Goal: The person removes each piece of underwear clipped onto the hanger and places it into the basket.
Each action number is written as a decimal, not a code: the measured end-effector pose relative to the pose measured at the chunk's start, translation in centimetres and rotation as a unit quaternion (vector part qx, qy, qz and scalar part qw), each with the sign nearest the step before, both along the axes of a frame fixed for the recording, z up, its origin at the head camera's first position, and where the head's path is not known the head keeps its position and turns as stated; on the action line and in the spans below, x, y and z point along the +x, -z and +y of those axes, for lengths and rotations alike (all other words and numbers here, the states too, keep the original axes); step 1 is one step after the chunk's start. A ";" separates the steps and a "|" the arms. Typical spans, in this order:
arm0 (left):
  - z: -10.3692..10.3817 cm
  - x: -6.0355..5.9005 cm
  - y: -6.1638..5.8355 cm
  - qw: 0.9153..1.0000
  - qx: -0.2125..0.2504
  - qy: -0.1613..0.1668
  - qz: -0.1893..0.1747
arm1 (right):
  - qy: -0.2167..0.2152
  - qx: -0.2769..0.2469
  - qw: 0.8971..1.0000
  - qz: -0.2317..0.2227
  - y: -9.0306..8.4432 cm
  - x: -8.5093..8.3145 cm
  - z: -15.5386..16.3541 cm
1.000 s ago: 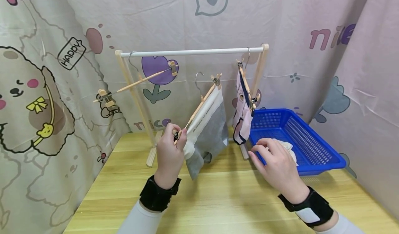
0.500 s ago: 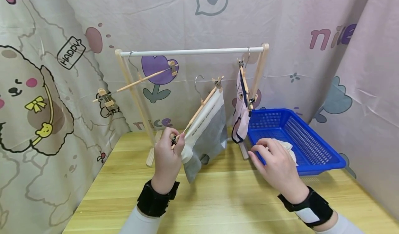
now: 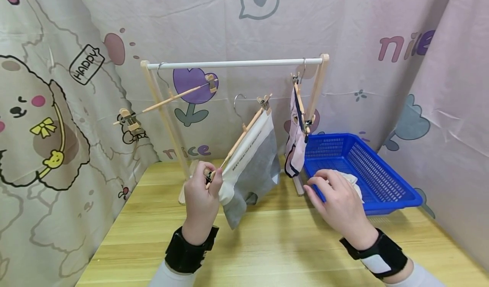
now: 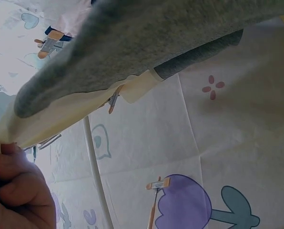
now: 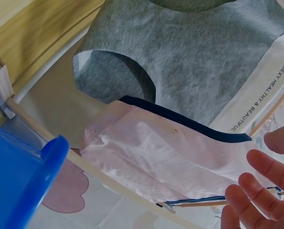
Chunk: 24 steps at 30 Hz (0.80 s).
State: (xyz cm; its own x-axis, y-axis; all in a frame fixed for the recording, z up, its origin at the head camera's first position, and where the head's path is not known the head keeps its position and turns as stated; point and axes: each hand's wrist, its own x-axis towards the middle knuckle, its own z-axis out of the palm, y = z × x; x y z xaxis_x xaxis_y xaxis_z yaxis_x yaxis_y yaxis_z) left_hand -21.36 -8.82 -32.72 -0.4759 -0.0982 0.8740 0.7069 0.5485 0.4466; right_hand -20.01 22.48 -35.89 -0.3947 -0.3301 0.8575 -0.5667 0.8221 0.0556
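My left hand (image 3: pixel 201 198) grips the near end of a wooden clip hanger (image 3: pixel 244 134), around its clip. Clipped along this hanger are grey underpants (image 3: pixel 256 168) with a white lettered waistband. The hanger's metal hook (image 3: pixel 234 104) is free, below the white rail of the rack (image 3: pixel 237 63). In the left wrist view the grey cloth covers much of the top. My right hand (image 3: pixel 340 202) hovers by the front left of the blue basket (image 3: pixel 386 208), fingers loosely bent with nothing in them. Pink underpants (image 3: pixel 296 147) with navy trim hang from another hanger at the rack's right end.
A bare clip hanger (image 3: pixel 172 102) hangs at the rack's left end, its near clip jutting forward. White cloth (image 3: pixel 353 181) lies in the basket, partly behind my right hand. The rack stands on a wooden table (image 3: pixel 267 253), with a printed curtain (image 3: pixel 244 32) behind.
My left hand has drawn the hanger and grey underpants slightly down, left and towards me. The hook has moved left with them. My right hand has stayed in place.
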 end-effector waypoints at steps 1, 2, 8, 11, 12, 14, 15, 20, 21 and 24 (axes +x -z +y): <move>0.0 0.0 0.0 1.000 0.000 0.001 0.002 | 0.001 0.000 1.000 -0.001 0.0 0.0 0.0; -0.1 0.0 0.1 1.000 0.000 0.003 0.005 | 0.002 0.000 1.000 -0.003 0.0 0.0 0.0; -0.2 0.2 0.1 1.000 0.004 0.018 0.011 | 0.009 -0.004 1.000 -0.012 -0.1 0.1 -0.2; -0.3 0.3 0.1 1.000 0.005 0.024 0.008 | 0.002 -0.011 1.000 -0.011 -0.3 0.1 -0.4; -0.4 0.3 0.1 1.000 0.006 0.026 0.007 | -0.001 -0.014 1.000 -0.013 -0.3 0.1 -0.5; -0.5 0.4 0.1 1.000 0.006 0.029 0.005 | -0.007 -0.018 1.000 -0.023 -0.6 0.2 -0.7; -0.5 0.4 0.0 1.000 0.006 0.029 0.004 | -0.010 -0.020 0.999 -0.027 -0.7 0.2 -0.8; -0.8 0.7 -0.3 1.000 0.011 0.027 0.002 | -0.035 -0.024 0.998 -0.040 -1.4 0.2 -1.3; -0.9 0.7 -0.3 1.000 0.012 0.028 0.002 | -0.040 -0.024 0.998 -0.040 -1.6 0.2 -1.4; -1.1 0.9 -0.6 0.999 0.013 0.032 0.002 | -0.051 -0.018 0.998 -0.041 -2.1 0.1 -1.7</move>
